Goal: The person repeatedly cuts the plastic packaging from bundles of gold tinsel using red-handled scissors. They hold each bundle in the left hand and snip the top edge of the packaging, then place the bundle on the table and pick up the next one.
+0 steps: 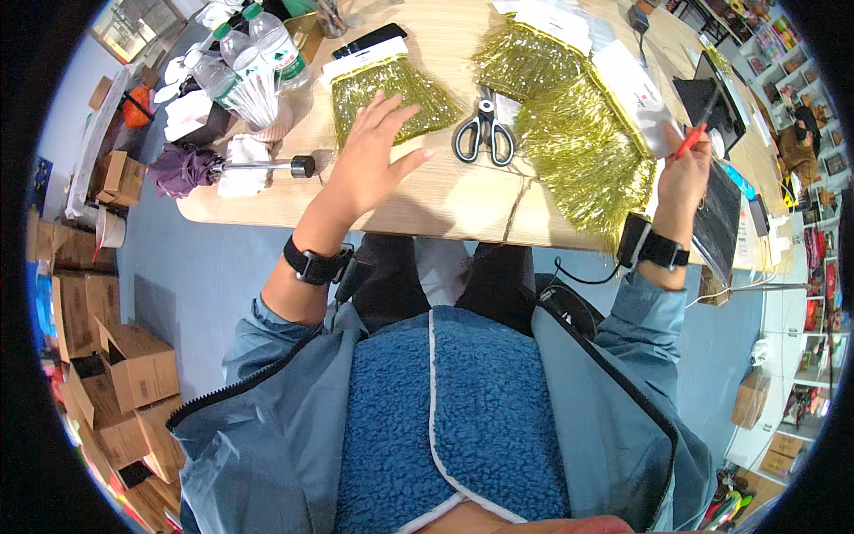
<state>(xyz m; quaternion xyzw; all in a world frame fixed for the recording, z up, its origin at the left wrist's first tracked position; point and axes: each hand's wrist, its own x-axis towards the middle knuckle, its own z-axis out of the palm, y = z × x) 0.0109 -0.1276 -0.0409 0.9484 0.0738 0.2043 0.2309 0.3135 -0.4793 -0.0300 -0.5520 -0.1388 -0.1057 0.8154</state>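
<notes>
My left hand [378, 156] is raised with its fingers spread, over the lower edge of a gold tinsel fringe [414, 100] that hangs from a white card strip. Nothing is in it. At the right side of the table my right hand [683, 178] is closed on a slim tool with an orange-red handle [692, 140] and a thin pointed end aimed away from me; its exact kind is unclear. Beside that hand spreads a second gold tinsel fringe [587, 147], with another tinsel fringe [525, 62] behind it. Black-and-grey scissors [485, 133] lie between the fringes.
Plastic bottles [274, 44] and a cup of white sticks [262, 111] stand at the far left. A folded purple umbrella [185, 169] crosses a white cloth [240, 182]. A black phone [372, 40] lies behind the left fringe. Cardboard boxes [138, 365] crowd the floor at left.
</notes>
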